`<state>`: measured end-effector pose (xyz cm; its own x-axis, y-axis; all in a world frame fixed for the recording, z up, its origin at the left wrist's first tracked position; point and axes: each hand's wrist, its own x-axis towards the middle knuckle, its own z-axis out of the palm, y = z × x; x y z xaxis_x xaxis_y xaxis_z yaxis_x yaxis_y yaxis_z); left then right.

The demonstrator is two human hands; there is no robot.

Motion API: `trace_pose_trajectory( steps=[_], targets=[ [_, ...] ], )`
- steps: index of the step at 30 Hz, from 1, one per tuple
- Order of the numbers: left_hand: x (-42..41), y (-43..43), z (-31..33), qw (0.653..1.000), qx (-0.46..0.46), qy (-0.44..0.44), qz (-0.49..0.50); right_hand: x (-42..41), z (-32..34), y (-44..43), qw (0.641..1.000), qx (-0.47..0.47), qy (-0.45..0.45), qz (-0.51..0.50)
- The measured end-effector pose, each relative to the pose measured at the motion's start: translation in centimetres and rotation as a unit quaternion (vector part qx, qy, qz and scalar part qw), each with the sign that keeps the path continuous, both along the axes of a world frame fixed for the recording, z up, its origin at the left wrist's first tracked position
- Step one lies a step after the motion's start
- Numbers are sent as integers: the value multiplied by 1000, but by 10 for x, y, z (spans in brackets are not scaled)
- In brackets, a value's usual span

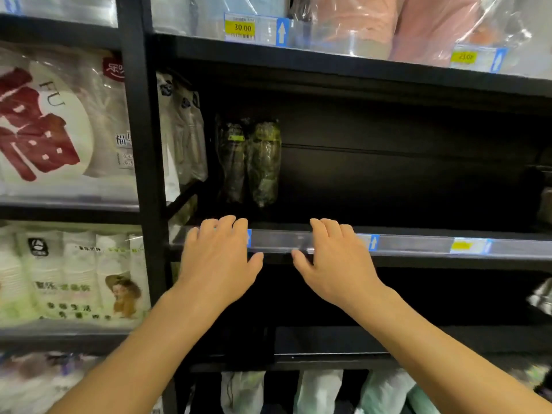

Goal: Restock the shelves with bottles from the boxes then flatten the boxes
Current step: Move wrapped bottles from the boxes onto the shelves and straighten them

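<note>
Black metal shelf (388, 213) lay mostly bare beyond fingers; dark open room ran rightward from right fingers to far end. Clear plastic price rail (418, 245) lined front edge under both sets of fingers. Left hand (218, 258) and right hand (331, 261) rested on rail, side by side, apart. Fingers (227, 227) were loosely spread, draped over edge, holding nothing. Black upright post (140, 144) stood just left of left fingers. Two dark green wrapped bottles (249, 162) stood upright at shelf back, beyond left fingers, untouched.
</note>
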<state>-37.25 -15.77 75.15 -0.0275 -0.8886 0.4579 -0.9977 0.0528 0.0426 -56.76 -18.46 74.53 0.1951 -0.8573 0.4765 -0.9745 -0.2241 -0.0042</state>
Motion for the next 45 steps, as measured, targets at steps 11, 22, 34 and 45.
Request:
trace_pose_trajectory(
  steps=[11, 22, 34, 45],
  targets=[
    [51, 106, -105, 985, 125, -12, 115, 40, -114, 83, 989, 110, 46, 89],
    [199, 143, -247, 947, 280, 4, 160, 159, -229, 110, 967, 235, 61, 80],
    [353, 159, -450, 857, 477, 81, 175, 301, -427, 152, 882, 470, 40, 3],
    [341, 129, -656, 774, 539, 274, 186, 334, -645, 143, 806, 589, 0, -60]
  ],
)
